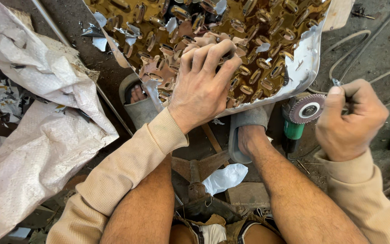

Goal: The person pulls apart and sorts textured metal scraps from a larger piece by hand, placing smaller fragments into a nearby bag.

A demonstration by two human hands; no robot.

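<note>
A large sheet-metal panel (294,68), mirror-bright with a gold tint and pressed all over with small oval dimples, leans against the person's sandalled feet (244,131), shreds of peeling protective film (100,20) clinging to its surface and edge. The left hand (201,88) lies flat-palmed on the panel with its fingers curled and digging in among the dimples, while the right hand (350,119), off to the side and clear of the panel, is closed with thumb and forefinger pinching a small pale scrap. Between panel and right hand an angle grinder (301,115) with a flap disc and green body lies on the dirty floor beside a looping cable (375,54), and crumpled white woven sacks (41,135) are heaped to the left.
</note>
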